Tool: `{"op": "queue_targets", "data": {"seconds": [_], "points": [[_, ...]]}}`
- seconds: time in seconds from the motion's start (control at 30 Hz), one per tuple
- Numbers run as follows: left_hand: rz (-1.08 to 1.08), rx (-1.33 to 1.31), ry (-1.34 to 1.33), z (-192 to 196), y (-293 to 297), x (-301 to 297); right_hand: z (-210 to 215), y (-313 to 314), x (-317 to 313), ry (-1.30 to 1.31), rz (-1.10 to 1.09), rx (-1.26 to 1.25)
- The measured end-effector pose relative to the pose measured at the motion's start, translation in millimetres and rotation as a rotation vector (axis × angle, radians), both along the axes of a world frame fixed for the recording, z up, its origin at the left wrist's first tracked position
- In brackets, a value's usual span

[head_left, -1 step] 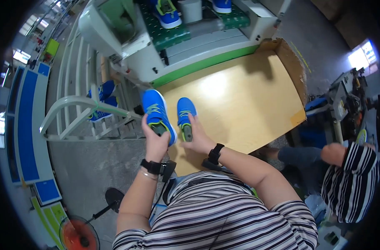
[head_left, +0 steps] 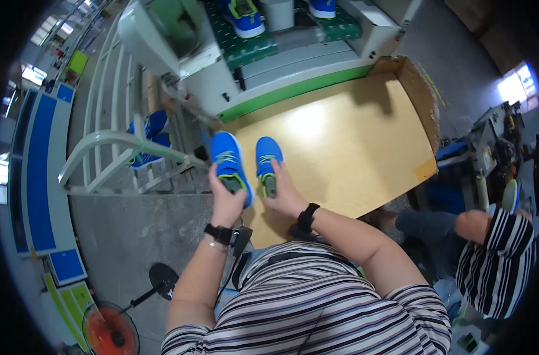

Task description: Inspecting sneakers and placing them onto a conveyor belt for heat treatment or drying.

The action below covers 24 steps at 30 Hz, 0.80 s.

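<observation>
Two small blue shoes with green laces stand side by side at the near left corner of the wooden table (head_left: 346, 148), toes pointing away from me. My left hand (head_left: 225, 201) grips the heel of the left blue shoe (head_left: 227, 157). My right hand (head_left: 287, 195) grips the heel of the right blue shoe (head_left: 267, 157). A dark band is on each of my wrists. The heels and soles are hidden under my fingers.
A white and green machine (head_left: 269, 71) stands behind the table, with more blue shoes (head_left: 243, 18) on its green belt. A white metal rack (head_left: 121, 154) at the left holds another blue pair (head_left: 148, 133). A seated person in a striped shirt (head_left: 497, 260) is at the right. A red fan (head_left: 107, 331) stands on the floor.
</observation>
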<state>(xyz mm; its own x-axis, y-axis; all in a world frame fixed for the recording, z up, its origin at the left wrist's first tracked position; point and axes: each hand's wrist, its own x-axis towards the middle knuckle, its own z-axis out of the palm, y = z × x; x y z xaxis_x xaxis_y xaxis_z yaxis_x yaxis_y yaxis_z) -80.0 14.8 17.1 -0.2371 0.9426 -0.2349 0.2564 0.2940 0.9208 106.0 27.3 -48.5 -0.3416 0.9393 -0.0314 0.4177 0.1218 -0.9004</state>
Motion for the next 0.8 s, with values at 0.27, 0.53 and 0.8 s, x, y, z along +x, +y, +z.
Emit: {"op": "queue_targets", "data": {"seconds": [0.27,0.53,0.8], "points": [[-0.074,0.098,0.189,-94,-50,14,-8,2,45,-0.008,-0.018,-0.01],[0.116,-0.123,-0.834,-22,10,24,11,-6,61,0.378,-0.392,-0.258],[-0.219,0.301,-0.825,104,120,42,106,64,135,0.526,-0.637,-0.022]]}}
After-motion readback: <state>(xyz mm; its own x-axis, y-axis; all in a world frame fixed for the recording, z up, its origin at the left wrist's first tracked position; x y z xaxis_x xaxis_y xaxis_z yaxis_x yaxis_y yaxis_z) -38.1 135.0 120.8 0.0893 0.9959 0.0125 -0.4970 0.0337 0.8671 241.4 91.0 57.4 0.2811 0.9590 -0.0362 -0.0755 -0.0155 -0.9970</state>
